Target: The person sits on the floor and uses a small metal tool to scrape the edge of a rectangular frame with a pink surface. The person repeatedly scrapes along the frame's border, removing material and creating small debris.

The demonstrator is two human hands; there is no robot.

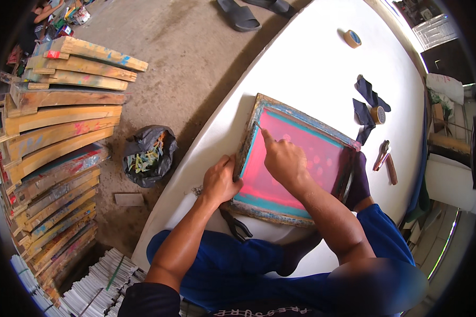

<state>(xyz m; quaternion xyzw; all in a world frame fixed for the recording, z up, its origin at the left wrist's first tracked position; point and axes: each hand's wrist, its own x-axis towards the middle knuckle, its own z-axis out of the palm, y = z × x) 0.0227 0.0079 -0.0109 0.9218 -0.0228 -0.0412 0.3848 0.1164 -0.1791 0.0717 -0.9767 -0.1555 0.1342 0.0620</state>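
Note:
A screen-printing frame (275, 214) with a worn, paint-stained wooden rim lies tilted on the white table, close to my legs. Its mesh (267, 177) is pink with teal bands along the edges. My left hand (221, 179) is closed round the frame's left side, thumb toward the mesh. Over the mesh, my right hand (284, 158) reaches its index finger to the upper left inner corner, the other fingers curled. A small thin dark piece (257, 124) shows at that fingertip; its kind cannot be made out. Pliers (236, 226) with black handles lie just below the frame.
The white table (296, 68) carries tape rolls (352, 38), dark cloth strips (372, 95) and a cutter-like tool (382, 156). On the floor at left are a black bag of scraps (150, 156), stacked wooden frames (69, 119) and sandals (239, 16). My foot (359, 179) touches the frame's right side.

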